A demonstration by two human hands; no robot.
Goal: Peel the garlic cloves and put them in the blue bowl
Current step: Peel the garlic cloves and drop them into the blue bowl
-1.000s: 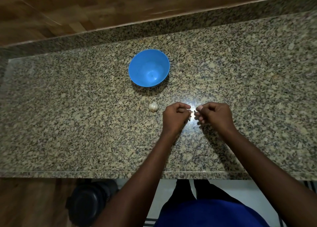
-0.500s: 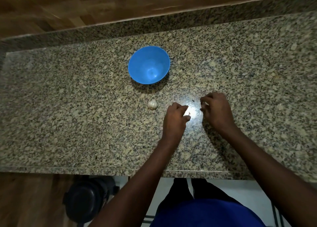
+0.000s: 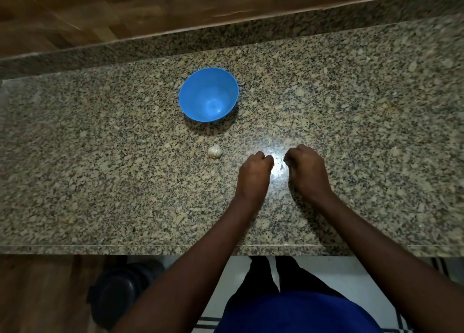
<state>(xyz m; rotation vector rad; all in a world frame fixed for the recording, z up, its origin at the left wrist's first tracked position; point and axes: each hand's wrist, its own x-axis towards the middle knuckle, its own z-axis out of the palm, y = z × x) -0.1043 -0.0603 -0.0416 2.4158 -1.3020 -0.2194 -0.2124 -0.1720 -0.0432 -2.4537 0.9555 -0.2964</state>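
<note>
Lying on the speckled granite bench (image 3: 100, 182), a whole garlic bulb (image 3: 214, 151) sits loose, touched by neither hand, just to the left of the left hand (image 3: 254, 172) and on the near side of the blue bowl (image 3: 208, 94). The bowl stands upright, apart from the bulb, and shows only its own blue inside.

Between the two hands, in a bright glare patch on the stone, a small pale piece (image 3: 281, 167) lies on the bench close to the inner edge of the right hand (image 3: 307, 168); it may be a clove or a scrap of skin, too small to tell. Another tiny pale fleck (image 3: 268, 143) lies a little farther out, toward the bowl.

Both hands rest knuckles-up on the bench, near each other but apart. The left grip is curled, fingers tucked under; whether it pinches anything cannot be told. The right grip is likewise curled with its fingertips hidden beneath, and its hold cannot be told either.

Beyond the bench runs a granite upstand and a wood-grain wall (image 3: 150, 11). Below the near edge stands a dark round container (image 3: 118, 292) on the floor.
</note>
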